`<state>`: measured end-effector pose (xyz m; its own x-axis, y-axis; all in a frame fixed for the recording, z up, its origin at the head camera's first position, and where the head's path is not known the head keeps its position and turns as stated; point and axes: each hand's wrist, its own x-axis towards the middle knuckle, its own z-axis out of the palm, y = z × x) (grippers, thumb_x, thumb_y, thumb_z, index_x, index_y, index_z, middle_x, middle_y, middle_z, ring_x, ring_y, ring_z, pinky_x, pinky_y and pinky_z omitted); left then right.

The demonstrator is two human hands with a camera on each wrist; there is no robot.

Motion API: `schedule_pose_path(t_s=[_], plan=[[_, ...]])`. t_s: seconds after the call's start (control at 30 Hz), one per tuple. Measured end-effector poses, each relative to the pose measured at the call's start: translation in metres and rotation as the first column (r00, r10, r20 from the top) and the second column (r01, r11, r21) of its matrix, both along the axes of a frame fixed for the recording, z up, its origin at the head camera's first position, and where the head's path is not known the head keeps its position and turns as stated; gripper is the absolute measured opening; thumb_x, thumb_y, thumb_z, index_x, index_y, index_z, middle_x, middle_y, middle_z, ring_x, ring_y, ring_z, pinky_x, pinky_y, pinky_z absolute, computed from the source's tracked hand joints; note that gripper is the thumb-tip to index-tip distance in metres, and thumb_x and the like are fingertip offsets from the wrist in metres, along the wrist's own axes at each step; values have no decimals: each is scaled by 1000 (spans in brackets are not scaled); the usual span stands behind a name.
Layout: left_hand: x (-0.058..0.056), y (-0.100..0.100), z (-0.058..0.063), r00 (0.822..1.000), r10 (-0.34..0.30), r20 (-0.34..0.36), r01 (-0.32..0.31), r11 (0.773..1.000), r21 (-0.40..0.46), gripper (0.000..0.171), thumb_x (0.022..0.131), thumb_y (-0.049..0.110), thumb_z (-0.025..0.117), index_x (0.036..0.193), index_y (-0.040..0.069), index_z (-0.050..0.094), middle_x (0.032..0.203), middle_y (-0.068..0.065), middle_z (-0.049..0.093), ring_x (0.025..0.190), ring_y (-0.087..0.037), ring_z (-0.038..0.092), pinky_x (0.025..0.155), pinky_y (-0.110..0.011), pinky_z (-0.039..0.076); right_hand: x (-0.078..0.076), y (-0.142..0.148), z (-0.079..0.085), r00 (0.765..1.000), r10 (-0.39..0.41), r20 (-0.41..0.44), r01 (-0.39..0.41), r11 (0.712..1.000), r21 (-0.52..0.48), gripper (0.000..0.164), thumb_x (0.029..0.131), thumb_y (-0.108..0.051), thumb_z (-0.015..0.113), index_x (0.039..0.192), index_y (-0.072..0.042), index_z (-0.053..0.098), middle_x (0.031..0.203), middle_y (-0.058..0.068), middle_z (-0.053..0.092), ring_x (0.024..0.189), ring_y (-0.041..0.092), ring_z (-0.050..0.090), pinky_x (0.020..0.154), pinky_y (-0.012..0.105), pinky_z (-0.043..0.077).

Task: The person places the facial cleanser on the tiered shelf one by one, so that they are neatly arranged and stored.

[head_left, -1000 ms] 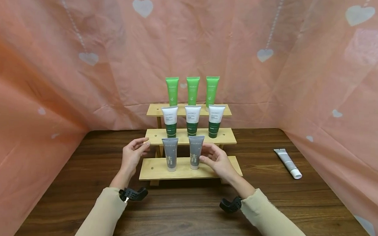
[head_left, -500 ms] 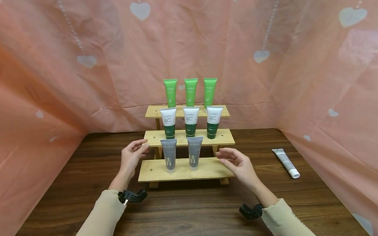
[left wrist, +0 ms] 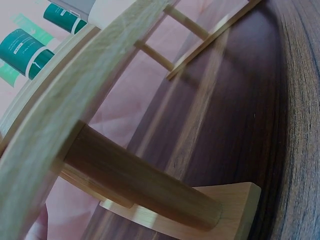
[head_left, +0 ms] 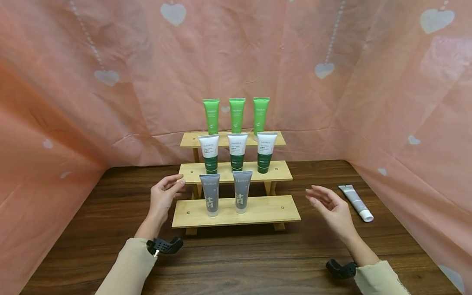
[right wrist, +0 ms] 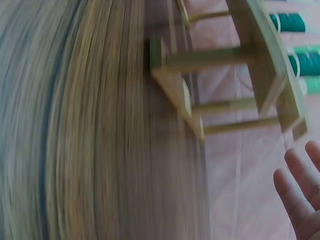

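Note:
My left hand (head_left: 161, 198) holds the left end of the middle board of a three-tier wooden display rack (head_left: 269, 210), thumb and fingertips at its corner. Two grey squeeze tubes, the left one (head_left: 211, 196) and the right one (head_left: 241, 193), stand caps down on the lowest board, leaving its right part bare. My right hand (head_left: 333, 211) is over the table right of the rack, fingers loosely bent and holding nothing. Near it lies another grey tube (head_left: 356, 202) with a white cap. The right wrist view shows several spread fingers (right wrist: 295, 192).
White-and-green tubes (head_left: 236, 152) stand in a row on the middle board, and bright green tubes (head_left: 236, 115) on the top one. The dark wooden table (head_left: 240, 264) extends in front. A pink curtain (head_left: 287, 54) with hearts encloses the back and sides.
My right hand has left the right grey tube on the lowest board and moved right, towards the lying tube. The left hand stays at the rack; the head view has shifted slightly.

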<state>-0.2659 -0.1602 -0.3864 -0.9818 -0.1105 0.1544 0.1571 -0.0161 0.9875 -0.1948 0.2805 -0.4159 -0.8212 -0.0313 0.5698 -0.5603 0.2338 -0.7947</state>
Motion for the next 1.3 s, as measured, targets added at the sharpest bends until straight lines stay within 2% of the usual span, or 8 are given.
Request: schedule_pose_path(t_s=[0.2, 0.43, 0.6, 0.73, 0.83, 0.97, 1.13, 1.3], plan=[[0, -1, -1, 1000, 2, -1, -2, 1000, -3, 35, 87, 11, 66, 117, -5, 59, 80, 8, 67, 75, -12, 66, 79, -44, 52, -1, 22, -5, 989, -144, 29, 142, 988, 62, 37, 90, 2, 57, 126, 5, 50, 115, 30, 56, 98, 4, 61, 79, 14, 48], [0, 0, 0, 1000, 0, -7, 0, 1000, -6, 34, 87, 11, 66, 117, -5, 59, 82, 6, 67, 77, -15, 66, 81, -48, 50, 1, 48, -12, 952, -296, 75, 273, 936, 224, 45, 92, -10, 59, 132, 4, 46, 120, 28, 55, 99, -7, 55, 78, 7, 42], [0, 0, -1, 1000, 1, -9, -1, 1000, -11, 35, 87, 11, 66, 118, -5, 59, 83, 6, 67, 77, -14, 66, 81, -47, 50, 5, 63, -12, 897, -431, 99, 370, 854, 366, 52, 93, -25, 58, 137, -1, 43, 126, 24, 53, 110, 19, 57, 74, 2, 38], [1, 0, -1, 1000, 3, -11, -3, 1000, -12, 35, 87, 11, 66, 118, -5, 59, 83, 6, 67, 77, -15, 66, 81, -47, 50, 3, 75, -12, 841, -530, 108, 431, 777, 459, 60, 93, -32, 57, 139, 0, 38, 127, 30, 48, 112, 46, 49, 86, 31, 48], [1, 0, -1, 1000, 5, -14, -5, 1000, -13, 35, 87, 11, 66, 118, -5, 59, 84, 6, 67, 78, -16, 66, 81, -47, 50, 0, 85, -14, 807, -576, 130, 441, 734, 516, 65, 93, -36, 56, 141, 1, 33, 127, 36, 43, 112, 55, 42, 85, 62, 38], [1, 0, -1, 1000, 8, -15, -8, 1000, -13, 35, 87, 11, 66, 117, -4, 59, 84, 5, 67, 79, -17, 66, 74, -37, 53, -5, 95, -18, 780, -599, 180, 409, 706, 578, 71, 94, -42, 52, 144, 1, 26, 130, 37, 39, 111, 59, 38, 84, 66, 34], [0, 0, -1, 1000, 6, -16, -6, 1000, -5, 34, 87, 11, 67, 117, -4, 60, 84, 4, 68, 81, -23, 66, 67, -27, 54, -14, 104, -20, 779, -595, 198, 367, 688, 626, 74, 94, -45, 48, 142, 6, 24, 133, 36, 36, 115, 57, 35, 88, 65, 32], [-1, 0, -1, 1000, 4, -18, -4, 1000, 0, 34, 87, 11, 67, 116, -5, 60, 83, 4, 68, 81, -24, 66, 69, -31, 54, -24, 110, -20, 783, -588, 206, 326, 668, 669, 77, 95, -46, 46, 137, 15, 26, 133, 38, 33, 117, 57, 32, 91, 65, 29]])
